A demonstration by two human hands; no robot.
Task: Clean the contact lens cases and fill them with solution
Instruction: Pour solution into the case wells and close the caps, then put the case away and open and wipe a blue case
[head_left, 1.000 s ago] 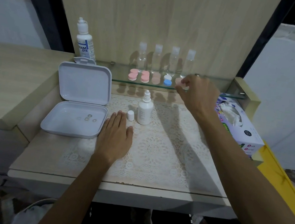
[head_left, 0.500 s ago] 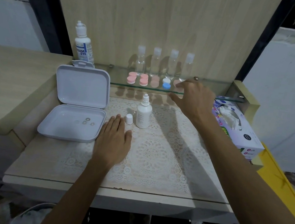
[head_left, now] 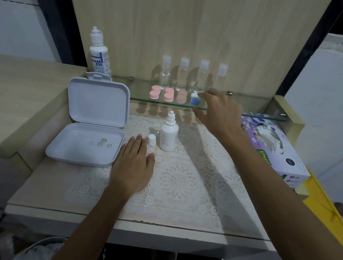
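Pink contact lens cases (head_left: 155, 92) (head_left: 169, 94), a paler pink one (head_left: 181, 96) and a blue-and-white case (head_left: 195, 100) sit in a row on the glass shelf (head_left: 247, 105). My right hand (head_left: 219, 112) reaches over the shelf edge. Its index fingertip is just above the blue-and-white case and its thumb just below, fingers spread and not closed on it. My left hand (head_left: 132, 165) lies flat on the lace mat (head_left: 181, 180). A small white dropper bottle (head_left: 168, 135) stands uncapped beside its cap (head_left: 152, 139).
An open white box (head_left: 87, 141) holding several small lenses lies at the left. A large solution bottle (head_left: 99, 54) and several clear small bottles (head_left: 183, 74) stand at the back of the shelf. A tissue box (head_left: 280, 152) is at the right.
My right hand has slid left along the shelf, from the rightmost pale case to the blue-and-white one. My left hand has stayed flat on the mat.
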